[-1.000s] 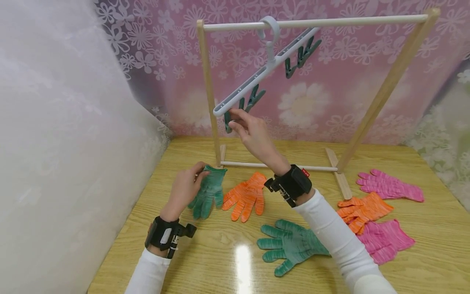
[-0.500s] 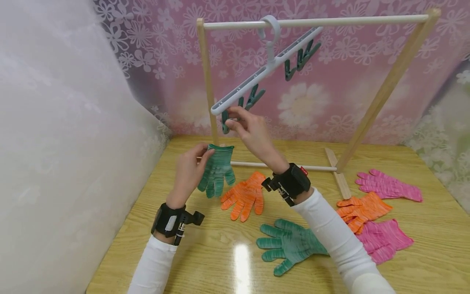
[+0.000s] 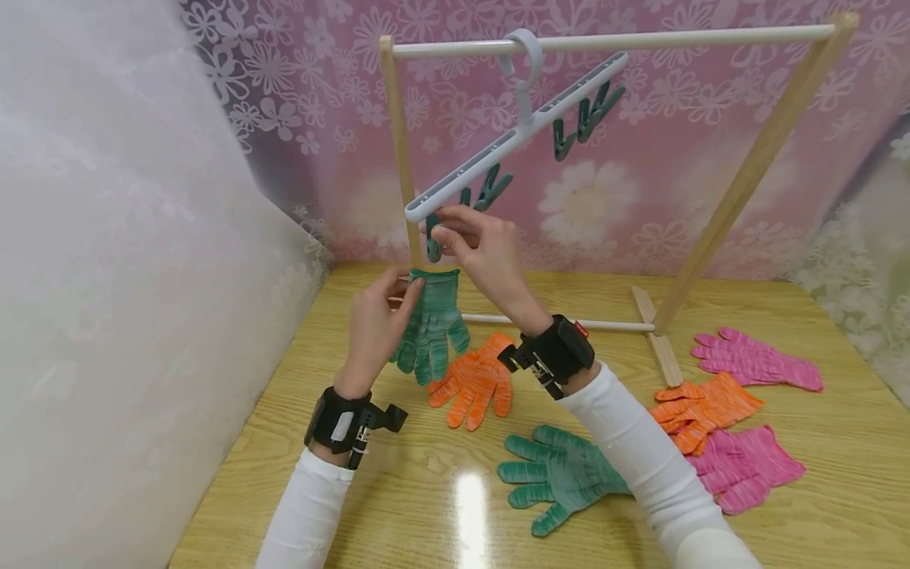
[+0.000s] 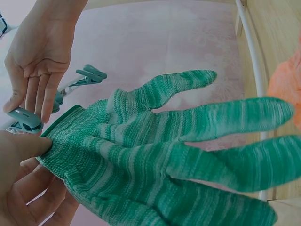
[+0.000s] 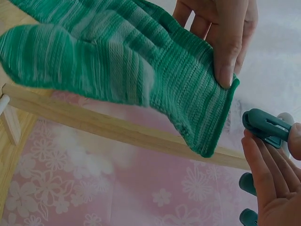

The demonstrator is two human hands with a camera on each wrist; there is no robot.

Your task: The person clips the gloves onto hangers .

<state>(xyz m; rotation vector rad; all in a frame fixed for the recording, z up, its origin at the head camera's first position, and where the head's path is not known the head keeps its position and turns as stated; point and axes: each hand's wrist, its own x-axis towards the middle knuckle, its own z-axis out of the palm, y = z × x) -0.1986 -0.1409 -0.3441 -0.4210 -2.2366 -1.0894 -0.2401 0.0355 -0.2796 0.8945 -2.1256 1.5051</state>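
A green striped knit glove (image 3: 432, 324) hangs fingers down from my left hand (image 3: 377, 328), which pinches its cuff between thumb and fingers. Just above the cuff, my right hand (image 3: 490, 261) grips a dark green clothespin (image 3: 433, 240) at the near end of the white clip hanger (image 3: 469, 170). In the right wrist view, thumb and fingers lie on either side of that clothespin (image 5: 265, 125), and the glove's cuff (image 5: 218, 127) is a short way apart from it. More green clothespins (image 3: 492, 188) hang farther along the hanger.
The hanger hooks over the white rod (image 3: 640, 39) of a wooden rack (image 3: 753, 174). On the table (image 3: 398, 506) lie an orange glove (image 3: 478, 383), a second green glove (image 3: 562, 474), and to the right another orange glove (image 3: 707, 403) with two pink gloves (image 3: 757, 359).
My left hand has lifted the green glove off the table, up and to the right towards the clothespin. The right hand stays on the clothespin, and the hanger's near end has shifted slightly left.
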